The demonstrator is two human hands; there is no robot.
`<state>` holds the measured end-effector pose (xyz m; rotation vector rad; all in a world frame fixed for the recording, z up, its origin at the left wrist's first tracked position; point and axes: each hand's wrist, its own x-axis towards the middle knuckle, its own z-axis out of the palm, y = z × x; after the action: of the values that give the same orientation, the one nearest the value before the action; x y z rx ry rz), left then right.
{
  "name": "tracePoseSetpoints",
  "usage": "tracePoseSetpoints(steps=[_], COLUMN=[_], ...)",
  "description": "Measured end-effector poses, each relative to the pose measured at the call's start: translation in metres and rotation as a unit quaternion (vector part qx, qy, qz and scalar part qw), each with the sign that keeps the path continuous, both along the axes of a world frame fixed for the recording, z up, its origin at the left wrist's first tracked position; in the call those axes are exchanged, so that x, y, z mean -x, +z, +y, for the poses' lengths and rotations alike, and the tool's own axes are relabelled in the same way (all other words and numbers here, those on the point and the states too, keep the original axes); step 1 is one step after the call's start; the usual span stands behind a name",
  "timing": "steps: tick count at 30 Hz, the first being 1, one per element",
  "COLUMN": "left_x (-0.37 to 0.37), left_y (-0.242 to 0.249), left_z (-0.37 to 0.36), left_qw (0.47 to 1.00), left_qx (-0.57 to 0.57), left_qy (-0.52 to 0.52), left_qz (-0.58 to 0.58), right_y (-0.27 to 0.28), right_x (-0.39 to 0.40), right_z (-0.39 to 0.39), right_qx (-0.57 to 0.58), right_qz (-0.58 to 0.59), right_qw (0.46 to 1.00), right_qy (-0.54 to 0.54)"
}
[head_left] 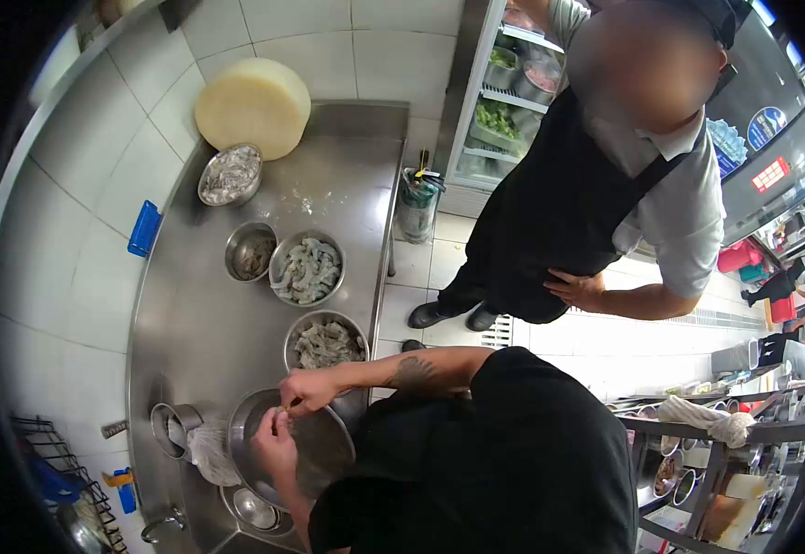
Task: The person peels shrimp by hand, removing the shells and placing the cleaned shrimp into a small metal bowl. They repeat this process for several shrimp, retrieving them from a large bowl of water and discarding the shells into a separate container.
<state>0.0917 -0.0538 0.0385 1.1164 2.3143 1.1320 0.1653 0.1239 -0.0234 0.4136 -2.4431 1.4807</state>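
Both hands meet over the near side of a large steel bowl (pixel 333 452) with murky contents. My right hand (pixel 312 390) is closed, its fingertips pinching a small pale piece that looks like a shrimp. Just below it, my left hand (pixel 275 445) is also closed, thumb and fingers on the same piece. The piece is mostly hidden by the fingers. Beside my right hand sits a steel bowl of greyish shrimp (pixel 326 343). Farther along are a bowl of pale shrimp (pixel 307 270) and a smaller bowl with brownish contents (pixel 253 255).
A bowl of whitish pieces (pixel 230 175) stands by a thick round board (pixel 253 109) on the steel counter (pixel 190 305). A plastic bag (pixel 212 452), a steel pot (pixel 168 432) and a tap (pixel 164 523) lie left. A person in an apron (pixel 550 203) stands near the fridge (pixel 486 120).
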Motion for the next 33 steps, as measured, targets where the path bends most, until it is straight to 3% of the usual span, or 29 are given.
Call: tracePoseSetpoints(steps=[1, 3, 5, 6, 9, 11, 12, 13, 14, 16, 17, 19, 21, 26, 28, 29, 31, 33], left_x=[-0.006, -0.003, -0.002, -0.006, -0.002, 0.020, 0.031, 0.037, 0.040, 0.042, 0.037, 0.034, 0.027, 0.026, 0.029, 0.033, 0.043, 0.040], left_y=[0.013, 0.012, 0.007, 0.002, -0.014, -0.040, -0.046, -0.053, -0.060, -0.068, -0.071, -0.066, -0.061, -0.046, -0.036, -0.032, -0.048, -0.050], left_z=[0.006, 0.014, 0.023, 0.028, 0.047, 0.051, 0.052, 0.054, 0.055, 0.055, 0.058, 0.060, 0.066, 0.060, 0.052, 0.046, 0.039, 0.035], left_qw=[1.000, 0.999, 0.992, 0.982, 0.970, 0.974, 0.966, 0.955, 0.954, 0.991, 0.990, 0.970, 0.960, 0.929, 0.950, 0.965, 0.965, 0.962], left_qx=[0.011, 0.035, 0.059, -0.010, -0.032, -0.065, -0.111, -0.157, -0.158, -0.107, -0.140, -0.113, -0.168, -0.230, -0.166, -0.098, -0.076, -0.089], left_qy=[-0.002, -0.013, -0.036, -0.015, 0.055, 0.081, 0.055, 0.028, 0.027, 0.022, 0.020, 0.021, 0.016, -0.037, -0.056, -0.087, -0.115, -0.136], left_qz=[0.016, -0.006, 0.106, 0.188, 0.233, 0.203, 0.228, 0.250, 0.254, 0.083, 0.023, -0.216, -0.224, -0.287, -0.258, -0.229, -0.225, -0.218], right_y=[0.004, -0.004, 0.002, 0.003, -0.002, -0.005, 0.002, 0.005, -0.001, -0.001, -0.002, 0.013, 0.029, 0.020, 0.022, 0.008, -0.004, -0.002], right_x=[-0.001, 0.000, -0.007, -0.007, -0.002, 0.000, -0.010, -0.018, -0.020, -0.023, -0.024, -0.028, -0.027, -0.026, -0.030, -0.027, -0.027, -0.032], right_z=[0.005, 0.011, 0.021, 0.024, 0.033, 0.039, 0.044, 0.048, 0.048, 0.047, 0.044, 0.034, 0.037, 0.048, 0.049, 0.052, 0.059, 0.063], right_qx=[0.084, 0.100, 0.152, 0.126, 0.075, 0.060, -0.099, -0.254, -0.283, -0.257, -0.231, -0.233, -0.117, -0.111, -0.091, -0.176, -0.197, -0.135], right_qz=[-0.012, 0.006, -0.059, -0.039, 0.010, 0.053, -0.022, -0.096, -0.162, -0.164, -0.170, -0.115, -0.148, -0.067, 0.009, -0.027, -0.040, -0.008], right_qw=[0.995, 0.994, 0.986, 0.991, 0.996, 0.995, 0.984, 0.934, 0.911, 0.920, 0.928, 0.941, 0.976, 0.988, 0.995, 0.983, 0.979, 0.991], right_qy=[0.044, 0.039, 0.043, 0.021, -0.052, -0.059, -0.148, -0.233, -0.252, -0.247, -0.239, -0.215, -0.112, -0.086, -0.044, -0.051, -0.032, 0.007])
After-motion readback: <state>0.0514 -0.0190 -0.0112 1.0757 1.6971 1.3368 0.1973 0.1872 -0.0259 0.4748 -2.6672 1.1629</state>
